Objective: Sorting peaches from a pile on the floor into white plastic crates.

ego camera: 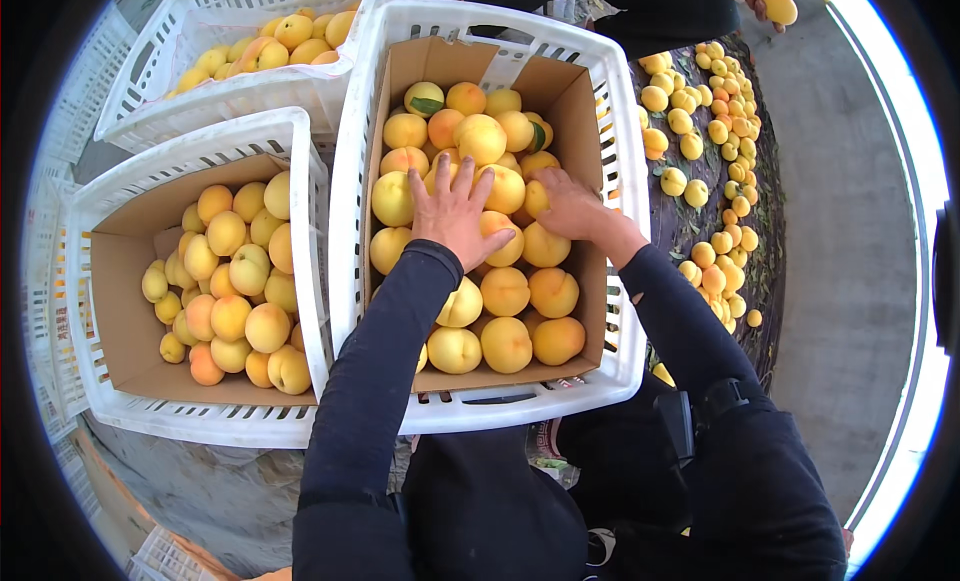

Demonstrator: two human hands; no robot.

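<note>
My left hand (455, 221) lies palm down with its fingers spread on yellow peaches in the large white plastic crate (489, 414). Brown cardboard (577, 108) lines this crate. At the crate's right side, my right hand (574, 206) has its fingers and thumb around a yellow peach (535, 198), which sits among the others. Rows of larger peaches (506, 345) fill the near end. Towards the far end they are heaped, and a green leaf (427, 105) rests on one.
To the left stands another cardboard-lined crate (187, 423) of peaches, with a third crate (225, 112) behind it. Loose peaches (694, 146) and leaves lie on a dark sheet (675, 221) at right. Another person's hand (752, 0) holds a yellow fruit (775, 2) at the top right.
</note>
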